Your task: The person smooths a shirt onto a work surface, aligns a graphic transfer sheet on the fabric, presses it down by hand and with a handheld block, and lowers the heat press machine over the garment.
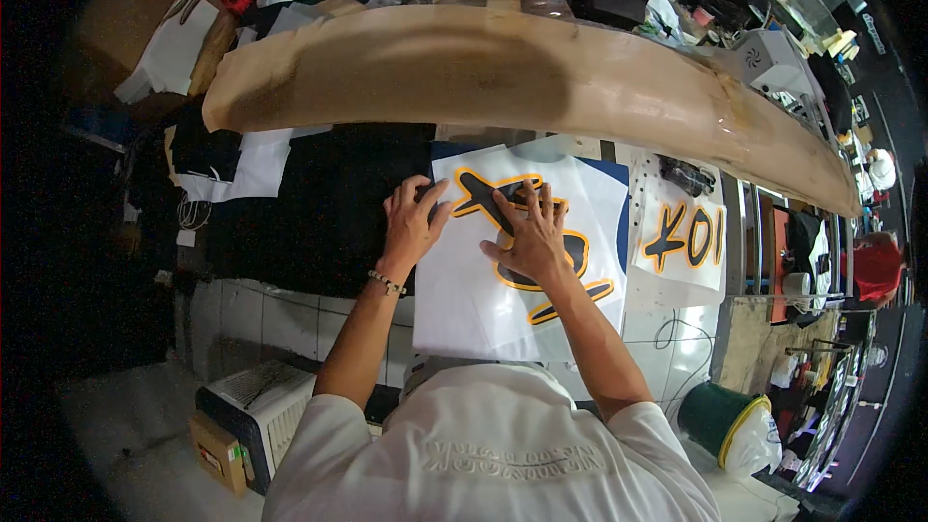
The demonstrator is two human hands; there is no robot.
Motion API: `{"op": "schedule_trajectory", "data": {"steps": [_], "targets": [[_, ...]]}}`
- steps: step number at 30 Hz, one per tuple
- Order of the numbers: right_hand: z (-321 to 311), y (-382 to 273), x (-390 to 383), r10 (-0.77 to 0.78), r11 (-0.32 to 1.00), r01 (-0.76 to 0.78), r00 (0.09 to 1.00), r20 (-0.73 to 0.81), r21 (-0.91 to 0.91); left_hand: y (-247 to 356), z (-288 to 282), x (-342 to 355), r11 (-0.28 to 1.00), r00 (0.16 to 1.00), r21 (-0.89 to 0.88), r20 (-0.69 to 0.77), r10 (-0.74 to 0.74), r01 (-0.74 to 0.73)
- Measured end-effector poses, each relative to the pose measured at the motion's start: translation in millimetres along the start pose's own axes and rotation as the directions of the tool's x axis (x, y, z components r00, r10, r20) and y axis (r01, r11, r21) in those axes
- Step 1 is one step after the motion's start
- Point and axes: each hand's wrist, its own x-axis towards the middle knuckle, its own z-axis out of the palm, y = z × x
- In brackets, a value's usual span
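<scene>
A white sheet [454, 309] with dark, orange-outlined lettering lies on black fabric [290, 237] over the work table. My right hand [532, 237] is spread over the lettering, fingertips resting on it. My left hand [414, 217] has its fingers apart and bent at the sheet's upper left edge, where it meets the black fabric; a bead bracelet circles that wrist. Under the white sheet, dark blue material [612, 171] shows along the top and right. A smaller white sheet [662, 271] with similar lettering lies to the right, below a dark crumpled item [686, 174].
A long padded tan board [387, 72] spans the area beyond my hands. Folded white cloth [259, 174] is at left. Boxes [140, 10] and clutter stand behind. Below are a grey-white appliance [242, 406] and a green bucket [708, 420]. A red-clad shape, possibly a person [875, 266], is far right.
</scene>
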Motion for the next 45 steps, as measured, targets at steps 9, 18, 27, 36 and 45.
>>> {"op": "schedule_trajectory", "data": {"steps": [9, 18, 27, 36, 45], "targets": [[-11, -14, 12, 0.041, 0.999, -0.037, 0.988, 0.147, -0.034, -18, 3, 23, 0.997, 0.995, -0.081, 0.097, -0.001, 0.009], [-16, -18, 18, 0.087, 0.991, -0.061, 0.971, 0.222, -0.122, -7, 10, 66, -0.278, 0.562, -0.633, 0.772, -0.296, 0.723], [-14, -15, 18, 0.085, 0.987, -0.049, 0.967, 0.24, -0.152, -16, 19, 66, -0.364, 0.614, -0.648, 0.758, -0.221, 0.669], [-12, -14, 15, 0.049, 0.989, -0.02, 0.98, 0.195, -0.146, -11, 16, 63, -0.28, 0.641, -0.684, 0.729, -0.238, 0.674], [-5, -13, 12, 0.037, 0.986, -0.011, 0.987, 0.154, -0.165, -12, 16, 60, -0.261, 0.692, -0.714, 0.698, -0.187, 0.65]]}}
